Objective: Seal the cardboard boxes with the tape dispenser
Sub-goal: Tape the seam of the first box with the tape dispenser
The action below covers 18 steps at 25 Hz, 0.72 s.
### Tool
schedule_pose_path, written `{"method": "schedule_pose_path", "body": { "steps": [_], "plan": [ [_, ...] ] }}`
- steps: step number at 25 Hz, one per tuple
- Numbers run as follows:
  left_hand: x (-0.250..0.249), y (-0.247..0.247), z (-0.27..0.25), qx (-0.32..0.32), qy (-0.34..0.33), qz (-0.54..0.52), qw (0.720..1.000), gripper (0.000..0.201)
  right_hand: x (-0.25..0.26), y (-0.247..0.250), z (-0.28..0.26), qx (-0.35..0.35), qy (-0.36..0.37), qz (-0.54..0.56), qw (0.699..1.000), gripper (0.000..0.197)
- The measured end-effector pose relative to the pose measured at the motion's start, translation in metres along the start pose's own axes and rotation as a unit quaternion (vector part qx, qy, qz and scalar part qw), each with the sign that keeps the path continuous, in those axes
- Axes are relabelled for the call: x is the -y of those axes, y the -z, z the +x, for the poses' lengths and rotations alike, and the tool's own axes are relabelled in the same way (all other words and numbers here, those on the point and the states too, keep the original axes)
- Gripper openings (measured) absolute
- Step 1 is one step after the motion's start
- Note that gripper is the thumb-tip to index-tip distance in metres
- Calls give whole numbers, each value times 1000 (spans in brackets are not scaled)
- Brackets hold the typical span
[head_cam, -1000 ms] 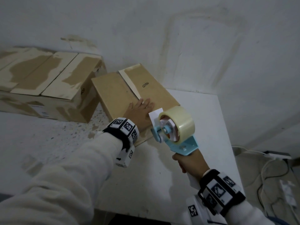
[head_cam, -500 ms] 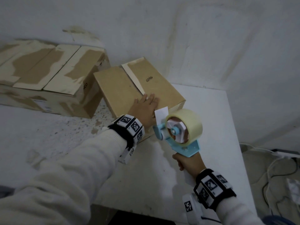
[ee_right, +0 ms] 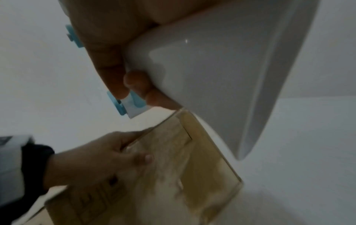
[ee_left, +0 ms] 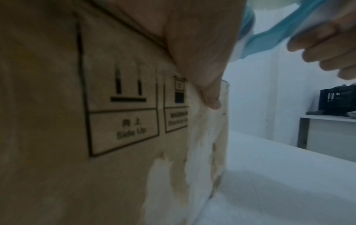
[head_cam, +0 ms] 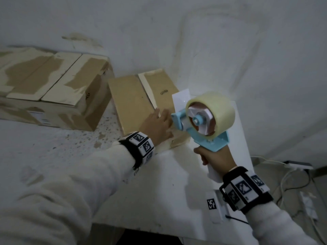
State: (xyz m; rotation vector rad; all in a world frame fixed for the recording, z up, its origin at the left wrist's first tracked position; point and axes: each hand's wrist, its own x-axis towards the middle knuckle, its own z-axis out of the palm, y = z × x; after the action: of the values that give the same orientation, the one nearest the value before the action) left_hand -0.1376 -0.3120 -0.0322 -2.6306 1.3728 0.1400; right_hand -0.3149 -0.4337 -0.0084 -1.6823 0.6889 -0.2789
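Note:
A small brown cardboard box (head_cam: 131, 101) stands at the back of the white table (head_cam: 159, 191), its top flaps down and a pale strip along the seam. My left hand (head_cam: 159, 124) holds its near top edge, fingers on top; the thumb (ee_left: 209, 94) runs down the printed front face (ee_left: 119, 106). My right hand (head_cam: 212, 160) grips the white handle (ee_right: 221, 68) of the blue tape dispenser (head_cam: 210, 117). The dispenser, with its clear roll, hangs above the box's near right corner, and a white tab (head_cam: 180, 101) sticks up at its front.
A bigger cardboard box (head_cam: 53, 85) with torn pale patches sits left of the small one on a speckled surface. A white wall rises close behind. Right of the table's edge, cables and a power strip (head_cam: 297, 165) lie on the floor. A black crate (ee_left: 337, 99) stands on a shelf.
My right hand has lifted the dispenser higher and further over the box's near right corner. My left hand slid back from the box top to its near edge.

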Motion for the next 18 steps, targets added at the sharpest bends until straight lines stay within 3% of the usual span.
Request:
{"method": "schedule_pose_path", "body": {
  "steps": [3, 6, 8, 11, 13, 14, 15, 16, 18],
  "plan": [
    [21, -5, -21, 16, -116, 34, 993, 73, 28, -1, -3, 33, 31, 2, 999, 28],
    [50, 3, -45, 41, -160, 72, 984, 72, 46, -8, -4, 57, 45, 4, 997, 26],
    [67, 9, -52, 40, -143, 95, 984, 69, 54, -17, 0, 63, 48, -6, 997, 27],
    [86, 16, -52, 36, -50, 62, 996, 62, 65, -35, 10, 68, 57, -13, 996, 26],
    [85, 28, -49, 49, 13, -28, 998, 54, 71, -45, 16, 67, 63, -2, 996, 27],
    [82, 37, -47, 15, 57, -145, 988, 45, 74, -50, 18, 71, 68, -4, 995, 28],
    [77, 48, -47, -42, 124, -316, 940, 39, 76, -54, 19, 75, 70, -5, 995, 28],
    [74, 58, -47, -78, 188, -503, 840, 41, 78, -58, 21, 79, 72, 0, 994, 28],
    [76, 73, -45, -19, 229, -767, 599, 67, 79, -66, 23, 80, 67, 18, 994, 27]
  ]
}}
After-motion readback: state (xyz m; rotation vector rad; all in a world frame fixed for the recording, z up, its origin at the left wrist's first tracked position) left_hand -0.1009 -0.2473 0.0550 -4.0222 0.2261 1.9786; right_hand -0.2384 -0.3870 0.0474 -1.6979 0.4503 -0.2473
